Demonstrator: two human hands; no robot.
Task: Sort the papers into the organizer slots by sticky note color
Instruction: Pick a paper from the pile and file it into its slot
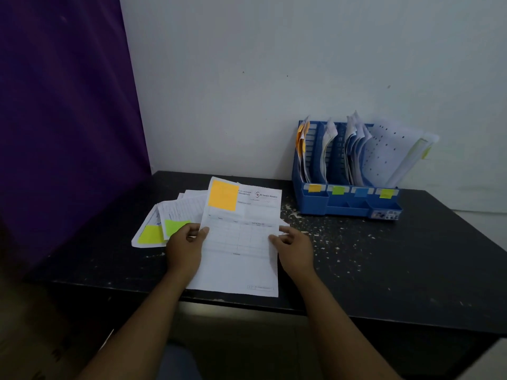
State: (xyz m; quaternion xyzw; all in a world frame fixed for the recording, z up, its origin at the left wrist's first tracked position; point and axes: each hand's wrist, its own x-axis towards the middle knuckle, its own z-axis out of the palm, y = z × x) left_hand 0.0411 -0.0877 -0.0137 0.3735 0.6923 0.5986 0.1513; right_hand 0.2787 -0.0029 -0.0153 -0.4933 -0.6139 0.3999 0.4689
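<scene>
Purple curtain on left, white wall behind, black table with pale specks in front. At left on table lies the pile of unsorted papers, fanned, with two yellow-green notes showing at its near end. Just right of it the left hand grips the left edge of the sheet, thumb on top, fingers under. Both hands hold the sheet over the table's near edge, print up, long axis running roughly away from the person. An orange note sits on its top left corner. On the other side the right hand pinches the right edge around mid-length; slight blur, but fingers look curled on the paper. Blue organizer stands at back right against the wall, well apart from the sheet, ahead and right of both hands; right hand nearer. It has four slots, tagged left to right orange tag, green tag, blue tag, yellow tag, all with papers standing in them. The orange slot is leftmost, so closest to the sheet. Judgement: the step in hand is filing this sheet there, moving forward-right and turning it from flat to upright to drop in from above. Pile not yet filed, so the task looks partway.
</scene>
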